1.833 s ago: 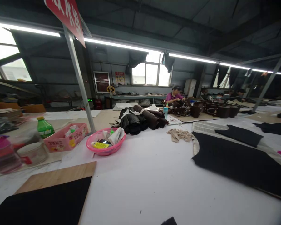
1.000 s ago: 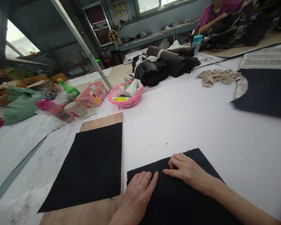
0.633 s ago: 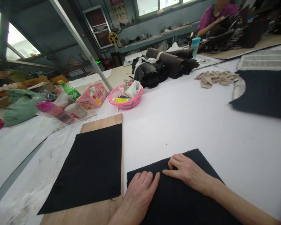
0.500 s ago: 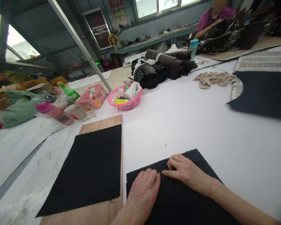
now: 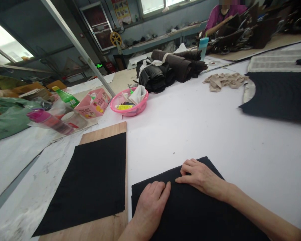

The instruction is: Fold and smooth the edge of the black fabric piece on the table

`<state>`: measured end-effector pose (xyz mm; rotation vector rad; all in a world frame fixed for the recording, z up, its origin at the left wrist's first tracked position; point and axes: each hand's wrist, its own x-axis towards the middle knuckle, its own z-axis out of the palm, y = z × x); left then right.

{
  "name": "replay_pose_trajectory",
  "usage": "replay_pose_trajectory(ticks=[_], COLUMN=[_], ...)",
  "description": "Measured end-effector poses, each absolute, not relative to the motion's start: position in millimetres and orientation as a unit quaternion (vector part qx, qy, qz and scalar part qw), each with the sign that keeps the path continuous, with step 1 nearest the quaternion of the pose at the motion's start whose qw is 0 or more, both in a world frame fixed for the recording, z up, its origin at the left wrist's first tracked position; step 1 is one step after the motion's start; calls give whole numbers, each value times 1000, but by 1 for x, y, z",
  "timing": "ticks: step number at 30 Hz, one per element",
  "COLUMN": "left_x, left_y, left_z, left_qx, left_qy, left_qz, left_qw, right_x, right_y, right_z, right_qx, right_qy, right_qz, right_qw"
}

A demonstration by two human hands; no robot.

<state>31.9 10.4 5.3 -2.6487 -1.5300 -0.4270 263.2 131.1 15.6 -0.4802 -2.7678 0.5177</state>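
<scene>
Both of my hands press flat on a black fabric sheet lying on the white table in front of me. My left hand rests palm down near the sheet's far left corner, fingers together. My right hand lies beside it, fingers bent over the sheet's far edge. To the left, a stack of black fabric pieces sits on a wooden board.
A pink basket of small items, a pink box, a green bottle and clear containers stand at the back left. Dark rolled material, beige scraps and a large black sheet lie further back. A person in purple works at the far end.
My view dropped from the room to the table, bringing my hands into sight on the black sheet. Over the last second my left hand shifted slightly along the sheet's edge.
</scene>
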Motion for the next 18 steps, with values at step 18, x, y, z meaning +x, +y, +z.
replay_pose_trajectory(ticks=[18], left_x=[44], left_y=[22], left_z=[23], left_qx=[-885], left_qy=[-461], left_qz=[-55], left_qw=[29], right_x=[266], right_y=[125], right_z=[16], right_qx=[-173], right_qy=[-963], right_qz=[147], right_qw=[144])
